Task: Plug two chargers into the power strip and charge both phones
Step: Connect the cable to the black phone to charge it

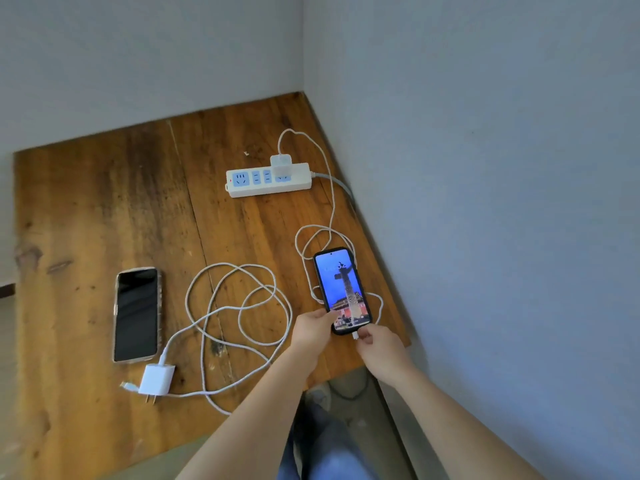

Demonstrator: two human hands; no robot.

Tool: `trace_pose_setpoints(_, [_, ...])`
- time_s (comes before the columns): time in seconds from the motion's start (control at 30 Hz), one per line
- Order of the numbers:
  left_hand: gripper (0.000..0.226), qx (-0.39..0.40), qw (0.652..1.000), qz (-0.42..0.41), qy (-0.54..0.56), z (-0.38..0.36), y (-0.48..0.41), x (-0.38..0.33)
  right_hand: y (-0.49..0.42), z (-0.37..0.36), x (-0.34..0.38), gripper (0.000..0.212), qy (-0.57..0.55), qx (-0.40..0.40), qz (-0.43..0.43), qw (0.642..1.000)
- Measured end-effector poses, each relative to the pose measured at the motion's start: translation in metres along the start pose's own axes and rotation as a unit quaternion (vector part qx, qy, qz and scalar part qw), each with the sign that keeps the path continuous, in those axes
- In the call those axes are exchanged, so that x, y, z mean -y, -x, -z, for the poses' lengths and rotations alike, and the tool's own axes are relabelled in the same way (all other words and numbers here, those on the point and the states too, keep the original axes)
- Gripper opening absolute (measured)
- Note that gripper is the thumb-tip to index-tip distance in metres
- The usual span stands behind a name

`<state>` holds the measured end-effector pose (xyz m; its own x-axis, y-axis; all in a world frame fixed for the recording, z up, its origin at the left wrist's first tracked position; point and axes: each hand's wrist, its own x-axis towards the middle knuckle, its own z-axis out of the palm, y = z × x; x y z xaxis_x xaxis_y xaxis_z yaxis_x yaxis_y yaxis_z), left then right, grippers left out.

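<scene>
A white power strip [269, 180] lies at the back of the wooden table [104, 209], and one white charger [281, 164] is plugged into its right socket. That charger's cable [330, 188] loops down to a black-cased phone [342, 289] whose screen is lit. My left hand [311, 329] holds the phone's lower left edge. My right hand [379, 348] pinches the cable's plug at the phone's bottom port. A second phone [136, 315] with a dark screen lies at the left. Beside it a second white charger [156, 379] lies unplugged, its cable [239, 306] coiled loosely.
The table stands in a corner, with grey walls [485, 168] close behind and to the right. The strip's grey cord [341, 187] runs off the right edge. Below the front edge I see legs in blue jeans [329, 445] and the floor.
</scene>
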<state>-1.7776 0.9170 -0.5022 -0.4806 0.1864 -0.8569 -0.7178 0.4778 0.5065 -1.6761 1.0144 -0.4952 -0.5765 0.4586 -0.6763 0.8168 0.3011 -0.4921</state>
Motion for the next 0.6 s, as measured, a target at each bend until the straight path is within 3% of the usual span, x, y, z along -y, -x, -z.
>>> trace_pose_setpoints(0.17, [0.035, -0.053, 0.991, -0.077, -0.096, 0.026, 0.019, 0.013, 0.008, -0.012, 0.017, 0.023, 0.044, -0.029, 0.015, 0.999])
trace_pose_setpoints(0.4, [0.036, -0.255, 0.914, -0.236, -0.208, 0.128, 0.049, 0.086, 0.026, -0.075, 0.07, 0.019, 0.099, 0.051, 0.102, 0.988])
trace_pose_setpoints(0.5, [0.042, -0.331, 0.902, -0.19, -0.202, 0.184, 0.059, 0.123, 0.037, -0.122, 0.099, 0.021, 0.117, 0.095, 0.143, 0.978])
trace_pose_setpoints(0.6, [0.051, -0.342, 0.905, -0.122, -0.223, 0.233, 0.062, 0.152, 0.048, -0.172, 0.129, 0.023, 0.147, 0.106, 0.186, 0.966])
